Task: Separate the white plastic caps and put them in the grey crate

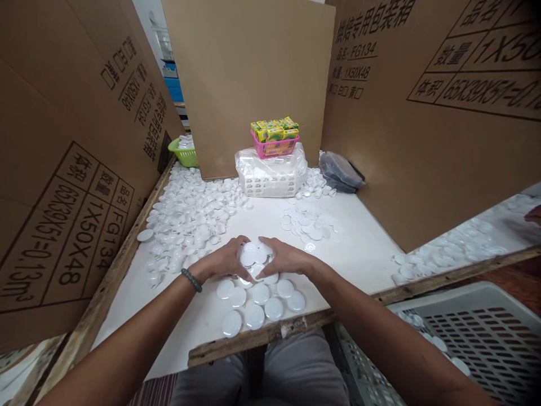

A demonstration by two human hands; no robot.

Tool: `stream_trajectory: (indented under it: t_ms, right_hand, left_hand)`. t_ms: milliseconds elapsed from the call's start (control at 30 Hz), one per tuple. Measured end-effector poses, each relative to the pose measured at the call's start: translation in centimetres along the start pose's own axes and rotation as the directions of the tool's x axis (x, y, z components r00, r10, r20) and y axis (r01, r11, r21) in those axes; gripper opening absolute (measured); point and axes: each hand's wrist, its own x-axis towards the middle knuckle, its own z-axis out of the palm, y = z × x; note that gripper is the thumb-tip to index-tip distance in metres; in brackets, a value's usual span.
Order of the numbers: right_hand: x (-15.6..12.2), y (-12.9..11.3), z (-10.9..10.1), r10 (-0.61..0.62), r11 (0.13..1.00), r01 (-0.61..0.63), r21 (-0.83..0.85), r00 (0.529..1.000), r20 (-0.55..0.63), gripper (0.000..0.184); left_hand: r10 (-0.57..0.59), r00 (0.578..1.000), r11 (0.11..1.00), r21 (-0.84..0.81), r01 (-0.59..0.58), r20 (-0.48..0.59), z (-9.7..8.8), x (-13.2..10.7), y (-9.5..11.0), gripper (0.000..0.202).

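Observation:
My left hand point(230, 259) and my right hand point(281, 258) curve round a cluster of small white plastic discs point(252, 255), gripping it from both sides, thumbs toward me. My fingertips are partly hidden behind the discs. A dark bead bracelet point(191, 279) circles my left wrist. In front of my hands, near the table's edge, several glossy white discs point(255, 317) lie flat in loose rows. Just beyond my right hand a single disc point(310, 247) lies by thin white round pieces point(306, 219).
Small white plastic parts point(186, 211) heap on the left of the white table point(359, 231). A wrapped packet point(270, 177) bears a pink basket point(276, 148) of yellow boxes. Cardboard panels point(257, 73) wall the table. A grey crate point(486, 332) stands low right; a green basket point(186, 157) far left.

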Motion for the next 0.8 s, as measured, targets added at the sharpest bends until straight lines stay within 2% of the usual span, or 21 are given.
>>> stream_trajectory:
  t_ms: [67, 200, 267, 367, 500, 600, 667, 767, 800]
  right_hand:
    - [0.3, 0.3, 0.1, 0.028, 0.985, -0.025, 0.171, 1.000, -0.011, 0.091]
    - [0.7, 0.7, 0.4, 0.136, 0.882, -0.116, 0.457, 0.991, -0.010, 0.092]
    - [0.9, 0.7, 0.5, 0.181, 0.853, -0.138, 0.504, 0.983, -0.038, 0.085]
    - [0.9, 0.6, 0.5, 0.198, 0.854, -0.117, 0.507, 0.974, -0.108, 0.075]
    - [-0.9, 0.0, -0.3, 0.108, 0.887, 0.008, 0.463, 0.968, -0.225, 0.067]
    - [-4.6, -0.3, -1.6, 0.050, 0.911, 0.093, 0.402, 0.942, -0.331, 0.064]
    - [-8.4, 0.1, -2.6, 0.051, 0.926, 0.114, 0.360, 0.907, -0.418, 0.064]
    - [-15.6, 2.4, -3.4, 0.143, 0.944, 0.054, 0.326, 0.823, -0.550, 0.065]
    - [-18.3, 3.6, -3.5, 0.191, 0.948, 0.017, 0.319, 0.771, -0.608, 0.065]
  left_hand:
    - [0.031, 0.999, 0.996, -0.079, -0.033, -0.018, 0.1, 0.2, -0.3, 0.087]
    - [0.036, 0.999, 0.970, -0.242, -0.032, 0.016, 0.5, 0.8, -0.6, 0.083]
    - [0.040, 0.999, 0.952, -0.303, -0.038, -0.001, 0.7, 1.1, -0.6, 0.076]
    - [0.040, 0.998, 0.936, -0.349, -0.057, -0.055, 0.9, 1.3, -0.1, 0.067]
    - [0.095, 0.991, 0.939, -0.322, -0.120, -0.092, 1.4, 1.0, 2.0, 0.064]
    - [0.171, 0.979, 0.955, -0.226, -0.193, -0.112, 2.6, 0.2, 5.2, 0.065]
    - [0.229, 0.970, 0.954, -0.183, -0.239, -0.076, 4.6, -0.1, 8.1, 0.068]
    - [0.341, 0.940, 0.932, -0.138, -0.336, 0.012, 10.1, 0.4, 12.4, 0.069]
    - [0.400, 0.915, 0.914, -0.092, -0.395, 0.049, 12.6, 0.8, 13.6, 0.066]
